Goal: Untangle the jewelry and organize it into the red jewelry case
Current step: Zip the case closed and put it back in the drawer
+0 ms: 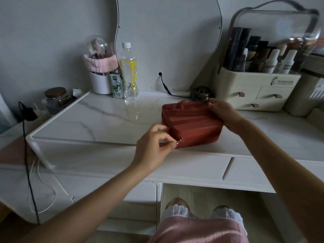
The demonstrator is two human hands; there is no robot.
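With the red jewelry case [192,124] zipped on the near edge of the marble desk [105,120], our right hand [226,114] should grip its far-right corner firmly while our left hand [154,148], pinching the zipper pull [179,142], draws steadily along the track.

Red zip-up jewelry case [192,124] looks like matt faux leather w/ stitched ribs, gold metal zip pull [180,141]. White marble-look tabletop [98,118] smooth, glossy. Far left, clear plastic water bottle [129,74]; fluffy pink cloth headband [100,63].
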